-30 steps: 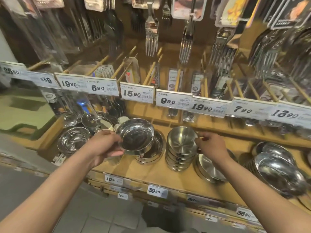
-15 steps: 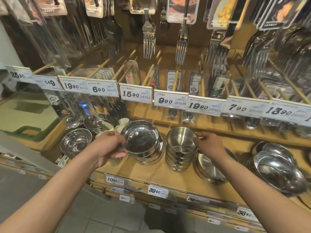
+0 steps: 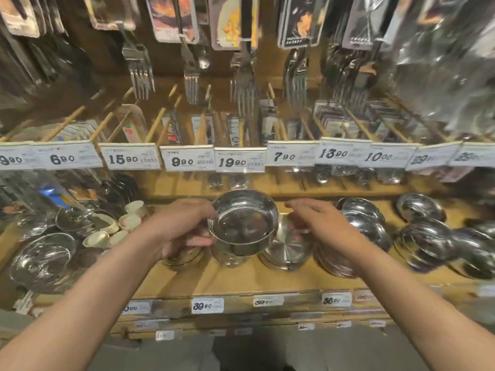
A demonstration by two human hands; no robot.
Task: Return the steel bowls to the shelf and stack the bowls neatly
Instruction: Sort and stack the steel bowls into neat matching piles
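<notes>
Gripping a steel bowl over the shelf, left hand, right hand open beside it

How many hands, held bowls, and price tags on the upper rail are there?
Hands: 2, left hand and right hand
Held bowl: 1, in the left hand
Upper-rail price tags: 10
Total: 13
</notes>
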